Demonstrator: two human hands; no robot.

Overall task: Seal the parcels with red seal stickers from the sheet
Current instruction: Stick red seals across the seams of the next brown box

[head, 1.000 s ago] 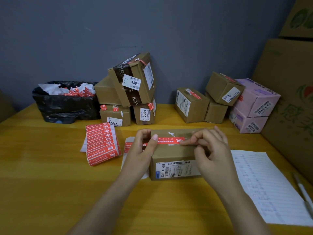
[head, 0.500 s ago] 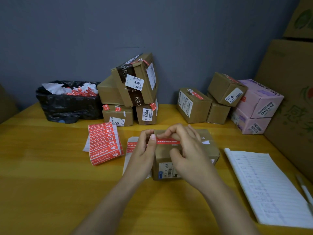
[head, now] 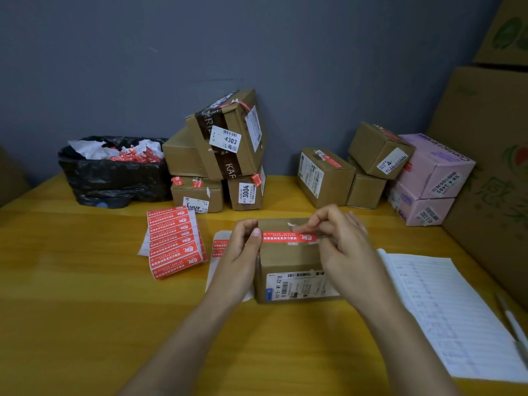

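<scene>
A brown parcel with a white barcode label on its near side sits mid-table. A red seal sticker lies across its top. My left hand grips the parcel's left edge, thumb tip on the sticker's left end. My right hand has its fingers curled and pinches the sticker's right end against the parcel top. A sheet of red seal stickers lies to the left. A second, mostly peeled sheet lies partly under my left hand.
Sealed parcels are stacked at the back, with more brown parcels and pink boxes to the right. A black bin bag of scraps is back left. A lined paper, a pen and large cartons are on the right.
My right hand slid left over the sticker, then back to its right end. The parcel turned slightly. My left hand stayed on the left edge.
</scene>
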